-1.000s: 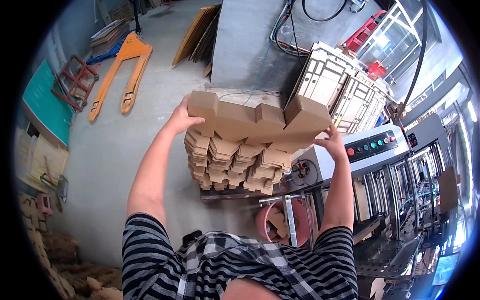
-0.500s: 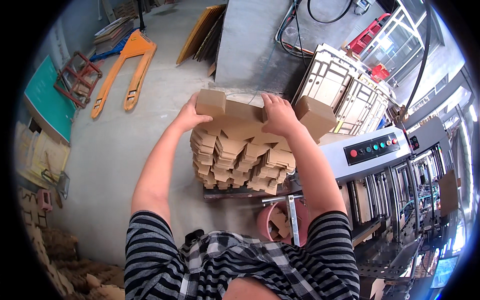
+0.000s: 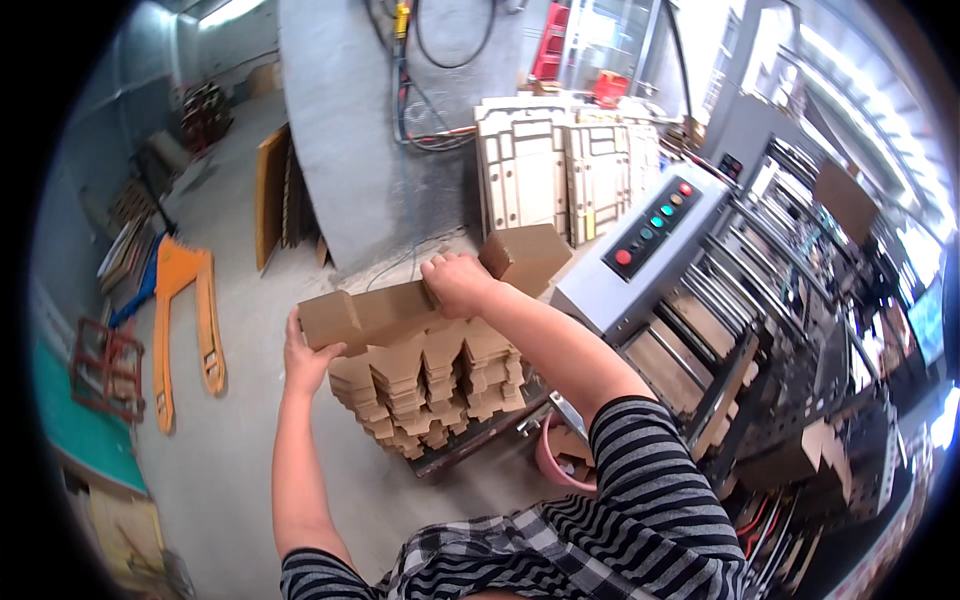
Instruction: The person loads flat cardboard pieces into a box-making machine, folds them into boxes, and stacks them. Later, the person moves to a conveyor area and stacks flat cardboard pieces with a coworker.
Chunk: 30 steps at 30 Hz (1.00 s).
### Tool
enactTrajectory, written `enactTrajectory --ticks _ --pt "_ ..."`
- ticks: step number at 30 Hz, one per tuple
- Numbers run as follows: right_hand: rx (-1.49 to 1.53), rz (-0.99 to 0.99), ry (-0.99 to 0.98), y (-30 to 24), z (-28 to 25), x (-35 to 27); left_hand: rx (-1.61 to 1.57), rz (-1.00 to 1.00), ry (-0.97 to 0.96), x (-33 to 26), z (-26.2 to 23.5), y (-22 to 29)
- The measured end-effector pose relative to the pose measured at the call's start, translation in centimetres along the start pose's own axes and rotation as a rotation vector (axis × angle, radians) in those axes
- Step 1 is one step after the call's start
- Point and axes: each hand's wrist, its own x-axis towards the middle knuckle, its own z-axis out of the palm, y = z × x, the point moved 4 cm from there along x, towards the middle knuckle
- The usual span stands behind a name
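Observation:
A brown cardboard box blank (image 3: 385, 310) with flaps folded up at its ends lies across the top of a stack of cut cardboard blanks (image 3: 428, 372). At its left end, my left hand (image 3: 306, 352) grips the edge, thumb on the near side and fingers partly hidden behind. My right hand (image 3: 457, 283) is closed over the upper edge, beside the raised right flap (image 3: 532, 256); its fingertips are hidden. Lower blanks show toothed, notched ends facing me.
The stack rests on a dark low platform (image 3: 470, 445). Right of it stands a grey machine with a button panel (image 3: 652, 228). A pink bucket (image 3: 552, 462) with scraps sits below. Patterned wooden boards (image 3: 522, 175) lean behind; an orange pallet jack (image 3: 185, 290) stands left.
My view has turned to the right, so the stack appears further left and slanted. My right hand has gone from spread fingers to a closed grip on the blank's edge.

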Motion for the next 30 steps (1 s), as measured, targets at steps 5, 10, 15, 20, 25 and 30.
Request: enactTrajectory --ticks 5,10,15,20,25,30 --pt "0.053 0.154 0.398 3.2 -5.3 -8.5 0.04 0.674 0.097 -1.0 -0.2 14.2" --pt "0.26 0.465 0.804 5.2 -12.1 -22.7 -0.231 1.002 0.152 -4.9 1.4 24.3" --pt "0.575 0.874 1.276 5.6 -17.9 -41.9 -0.524 0.95 -0.117 -6.8 9.3 27.4" --pt "0.751 0.927 1.862 4.8 -18.9 -61.0 -0.703 0.826 -0.355 -11.1 19.0 30.9" --pt "0.833 0.899 2.188 5.5 -20.1 -75.1 -0.728 0.752 -0.535 -14.4 25.9 33.0" --pt "0.647 0.968 2.456 9.1 -21.7 -86.6 -0.703 0.625 -0.688 -18.7 32.0 35.2"
